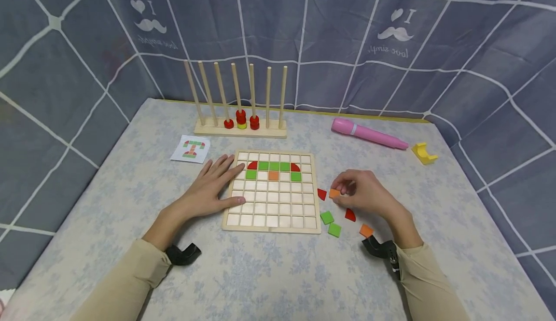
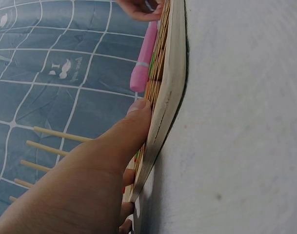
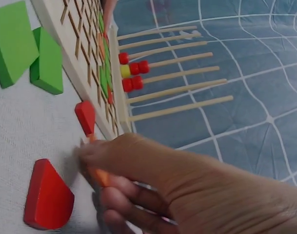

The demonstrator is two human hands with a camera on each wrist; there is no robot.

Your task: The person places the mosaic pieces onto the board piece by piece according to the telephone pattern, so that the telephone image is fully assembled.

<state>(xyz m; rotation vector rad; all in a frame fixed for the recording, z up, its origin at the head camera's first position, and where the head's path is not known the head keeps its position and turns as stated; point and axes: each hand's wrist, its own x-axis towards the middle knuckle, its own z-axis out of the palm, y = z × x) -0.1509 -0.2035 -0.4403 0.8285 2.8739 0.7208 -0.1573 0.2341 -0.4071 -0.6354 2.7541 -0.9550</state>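
Note:
A wooden grid board (image 1: 269, 210) lies on the table with red, green and orange tiles in its upper rows. My left hand (image 1: 211, 189) rests along the board's left side, fingers spread, thumb on the edge cells. Right of the board, my right hand (image 1: 365, 191) pinches an orange square tile (image 1: 334, 193) between thumb and fingers; the right wrist view shows this tile (image 3: 99, 175) tipped on edge. Beside it lies a red quarter-round tile (image 1: 321, 194). Another red tile (image 1: 350, 215), a second orange tile (image 1: 366, 230) and two green tiles (image 1: 334, 230) lie nearer the wrist.
A pattern card (image 1: 191, 149) lies to the board's upper left. Behind stands a wooden peg rack (image 1: 213, 131) with red and yellow beads on some pegs. At the back right are a pink stick-shaped object (image 1: 369, 133) and a yellow U-shaped piece (image 1: 423, 154). A tiled-pattern curtain (image 1: 278, 26) surrounds the table.

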